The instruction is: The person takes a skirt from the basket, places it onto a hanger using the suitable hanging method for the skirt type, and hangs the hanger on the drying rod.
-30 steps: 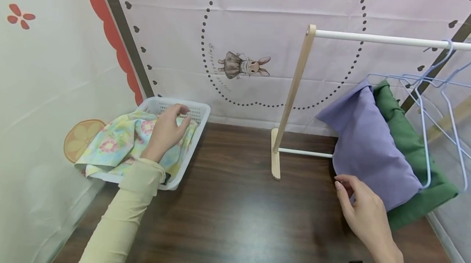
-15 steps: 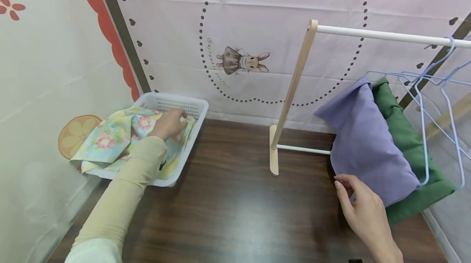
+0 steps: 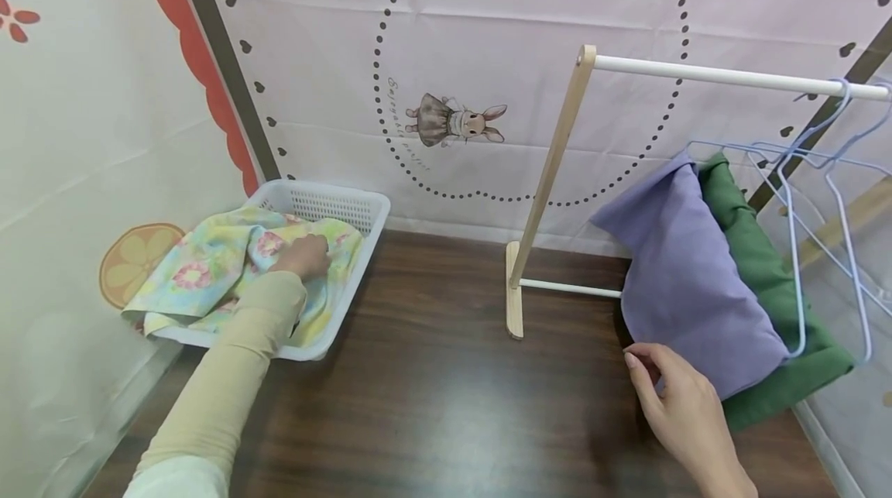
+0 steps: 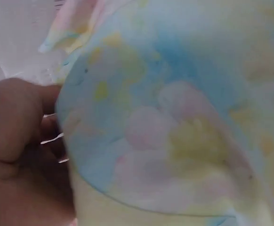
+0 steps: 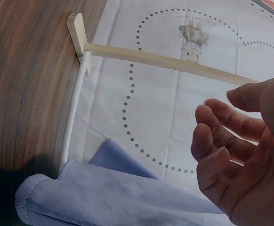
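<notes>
My left hand (image 3: pixel 303 256) reaches down into a floral cloth (image 3: pixel 191 276), pastel yellow and blue with pink flowers. This cloth lies bunched in a white plastic basket (image 3: pixel 379 207) and drapes over its left side. In the left wrist view, the fingers (image 4: pixel 50 127) pass behind the edge of the cloth; the fingertips are hidden, so I cannot tell whether they pinch it. My right hand (image 3: pixel 686 405) hovers beside a purple cloth (image 3: pixel 690 273), fingers loosely bent and holding nothing. Behind the purple cloth hangs a green one (image 3: pixel 753 250).
A clothes rack with a wooden post (image 3: pixel 554 165) and white top bar (image 3: pixel 711 74) stands at the right. Light blue hangers (image 3: pixel 794 250) hang from its bar. Printed fabric walls (image 3: pixel 313 95) close off the back and sides of the dark wooden tabletop (image 3: pixel 418 389).
My left hand has lowered from above the basket into the floral cloth, its fingers dropping out of sight. My right hand has stayed nearly still beside the purple cloth. The head view has shifted slightly.
</notes>
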The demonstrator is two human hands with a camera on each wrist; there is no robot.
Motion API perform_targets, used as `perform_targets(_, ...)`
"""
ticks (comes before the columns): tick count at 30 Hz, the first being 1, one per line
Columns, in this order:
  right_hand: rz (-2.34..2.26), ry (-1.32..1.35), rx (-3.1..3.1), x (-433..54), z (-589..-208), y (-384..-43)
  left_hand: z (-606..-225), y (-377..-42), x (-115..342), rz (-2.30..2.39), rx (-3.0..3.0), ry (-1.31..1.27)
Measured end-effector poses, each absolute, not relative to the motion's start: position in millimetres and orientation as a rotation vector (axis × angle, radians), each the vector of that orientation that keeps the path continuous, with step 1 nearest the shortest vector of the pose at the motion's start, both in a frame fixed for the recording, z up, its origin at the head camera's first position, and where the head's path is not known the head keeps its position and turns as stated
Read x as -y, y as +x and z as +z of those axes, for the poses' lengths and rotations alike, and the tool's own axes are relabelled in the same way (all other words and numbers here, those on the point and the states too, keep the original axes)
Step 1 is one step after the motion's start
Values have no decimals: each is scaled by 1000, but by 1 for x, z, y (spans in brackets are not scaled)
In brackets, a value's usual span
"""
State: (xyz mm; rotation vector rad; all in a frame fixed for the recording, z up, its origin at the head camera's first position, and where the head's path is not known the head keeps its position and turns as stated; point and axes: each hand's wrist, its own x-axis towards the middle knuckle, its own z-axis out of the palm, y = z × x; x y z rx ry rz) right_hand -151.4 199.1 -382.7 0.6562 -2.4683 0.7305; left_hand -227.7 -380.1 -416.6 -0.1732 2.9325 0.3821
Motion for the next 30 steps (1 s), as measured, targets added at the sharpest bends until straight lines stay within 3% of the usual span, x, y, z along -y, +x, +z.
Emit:
perform_targets(14, 731, 644, 2501, -206, -384, -150, -384, -228, 370, 670, -3016, -186)
perform_targets(23, 723, 615, 2540, -208, -386, -147, -359, -203, 355, 826, -3263, -152)
perform_targets(30, 719, 620, 2533, -212, -387, -147, -334, -186, 339, 940, -3405, 29)
